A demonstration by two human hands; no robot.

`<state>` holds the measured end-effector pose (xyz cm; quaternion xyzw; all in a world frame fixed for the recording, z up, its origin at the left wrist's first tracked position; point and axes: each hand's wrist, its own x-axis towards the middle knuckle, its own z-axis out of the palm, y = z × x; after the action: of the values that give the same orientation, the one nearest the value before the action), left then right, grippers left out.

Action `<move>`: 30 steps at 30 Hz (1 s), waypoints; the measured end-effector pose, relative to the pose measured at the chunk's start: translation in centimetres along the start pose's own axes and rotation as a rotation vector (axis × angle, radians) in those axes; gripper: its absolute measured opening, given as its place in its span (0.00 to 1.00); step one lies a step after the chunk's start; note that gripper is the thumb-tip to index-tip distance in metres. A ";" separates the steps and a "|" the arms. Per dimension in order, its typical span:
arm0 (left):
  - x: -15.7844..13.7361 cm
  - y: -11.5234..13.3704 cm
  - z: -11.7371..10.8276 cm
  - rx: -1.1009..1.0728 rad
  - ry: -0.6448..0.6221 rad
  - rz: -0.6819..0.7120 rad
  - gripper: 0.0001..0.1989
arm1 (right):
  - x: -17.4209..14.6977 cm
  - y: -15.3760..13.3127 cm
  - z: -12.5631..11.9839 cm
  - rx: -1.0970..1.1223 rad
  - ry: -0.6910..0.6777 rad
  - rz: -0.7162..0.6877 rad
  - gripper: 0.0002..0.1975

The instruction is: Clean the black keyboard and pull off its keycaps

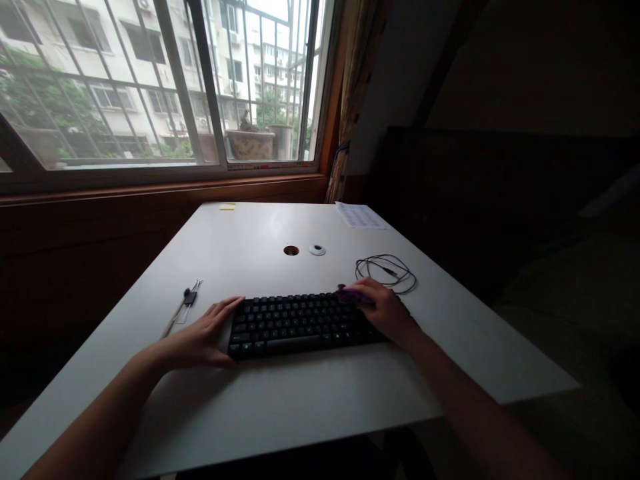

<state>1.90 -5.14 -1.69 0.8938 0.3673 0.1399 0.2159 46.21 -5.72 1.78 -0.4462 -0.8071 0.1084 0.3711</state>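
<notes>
A black keyboard (295, 325) lies on the white table (280, 393). Around its left end is my left hand (203, 339), with the fingers at the far left corner and the thumb at the near one. My right hand (386, 310) is closed on a small purple cloth (354, 294), which rests on the keys along the far edge. That hand and forearm hide much of the keyboard's right end. Just beyond the right hand, a thin black cable (383, 260) lies in loose coils.
Left of the keyboard lie a black binder clip (191, 298) and a thin stick-like tool (175, 315). Farther back are a round hole (291, 251), its white cover (317, 250), a yellow sticky note (227, 207) and printed paper (361, 216). A window stands behind the table.
</notes>
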 end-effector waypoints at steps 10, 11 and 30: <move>-0.2 -0.9 0.3 -0.022 0.037 0.056 0.57 | 7.0 -10.7 13.6 0.211 -0.379 -0.357 0.12; -0.2 -0.9 0.3 -0.021 0.042 0.069 0.57 | 7.3 -11.1 14.3 0.187 -0.393 -0.369 0.10; 0.1 0.1 0.1 -0.014 0.060 0.072 0.55 | 8.0 -9.3 10.2 0.093 -0.632 -0.153 0.03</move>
<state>2.03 -5.16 -1.70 0.9003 0.3401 0.1771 0.2060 30.53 -3.11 3.40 -0.3109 -0.9078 0.2500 0.1294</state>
